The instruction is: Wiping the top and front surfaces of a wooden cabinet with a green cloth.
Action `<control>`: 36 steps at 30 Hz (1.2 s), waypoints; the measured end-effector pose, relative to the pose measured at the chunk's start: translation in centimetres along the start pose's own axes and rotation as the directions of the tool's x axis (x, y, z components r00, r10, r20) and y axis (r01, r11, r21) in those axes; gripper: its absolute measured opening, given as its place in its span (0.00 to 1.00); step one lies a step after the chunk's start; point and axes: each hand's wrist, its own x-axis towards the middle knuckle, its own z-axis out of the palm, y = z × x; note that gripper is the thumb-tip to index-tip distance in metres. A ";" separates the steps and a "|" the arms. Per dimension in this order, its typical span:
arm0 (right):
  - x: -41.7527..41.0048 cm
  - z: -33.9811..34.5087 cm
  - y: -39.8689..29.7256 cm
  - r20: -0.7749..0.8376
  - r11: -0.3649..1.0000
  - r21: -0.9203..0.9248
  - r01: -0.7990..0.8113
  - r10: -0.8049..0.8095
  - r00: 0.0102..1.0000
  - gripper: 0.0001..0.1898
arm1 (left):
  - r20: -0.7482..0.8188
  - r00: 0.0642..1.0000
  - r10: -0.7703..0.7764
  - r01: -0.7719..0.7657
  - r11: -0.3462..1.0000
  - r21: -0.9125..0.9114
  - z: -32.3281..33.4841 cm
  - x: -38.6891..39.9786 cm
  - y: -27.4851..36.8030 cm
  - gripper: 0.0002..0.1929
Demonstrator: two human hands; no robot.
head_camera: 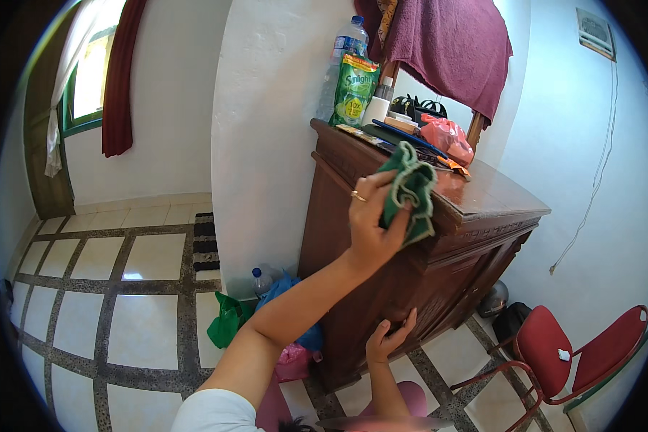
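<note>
A folded green cloth (410, 197) with a pale stitched edge is gripped by my left hand (375, 216), which wears a ring. The hand holds it at the near top corner of a dark brown carved wooden cabinet (367, 259). Whether the cloth touches the wood cannot be told. Lower down, my right hand (391, 335) is in front of the cabinet's lower part, fingers apart, with nothing in it. On the cabinet top stand a green Sunlight pouch (353, 92), a large plastic bottle (351, 40), a white bottle (377, 110) and a pink plastic bag (447, 139).
A maroon towel (448, 48) hangs over the mirror. At the cabinet's left foot lie a green bag (229, 321), a blue plastic bag (310, 337) and a pink bag (291, 362). Red chairs (545, 345) stand right, near a dark round object (494, 299). A striped mat (206, 243) lies left.
</note>
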 end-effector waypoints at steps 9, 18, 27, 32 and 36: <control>0.1 -0.1 -0.2 0.001 1.000 -0.011 0.005 -0.005 1.000 0.33 | -0.001 0.996 0.088 -0.088 0.996 0.007 0.0 0.1 -2.3 0.10; -0.2 -0.2 0.6 -0.011 1.000 -0.029 0.011 -0.011 1.000 0.34 | -0.020 0.967 -0.255 0.252 0.938 0.237 -2.2 -4.9 -7.9 0.08; 0.2 -0.2 0.0 0.005 1.000 -0.022 -0.009 0.009 1.000 0.34 | 0.174 0.796 -0.580 0.570 0.815 0.107 -9.2 -12.5 -4.7 0.10; 0.5 -0.6 0.0 0.017 0.995 -0.081 0.056 -0.055 0.998 0.33 | 0.130 0.415 -0.901 0.890 0.372 -0.263 -12.9 -20.2 -3.6 0.14; 0.3 -0.4 -0.2 0.004 0.990 -0.127 0.063 -0.063 0.998 0.33 | 0.097 0.152 -0.984 0.857 0.082 -0.508 -15.1 -23.8 -3.3 0.21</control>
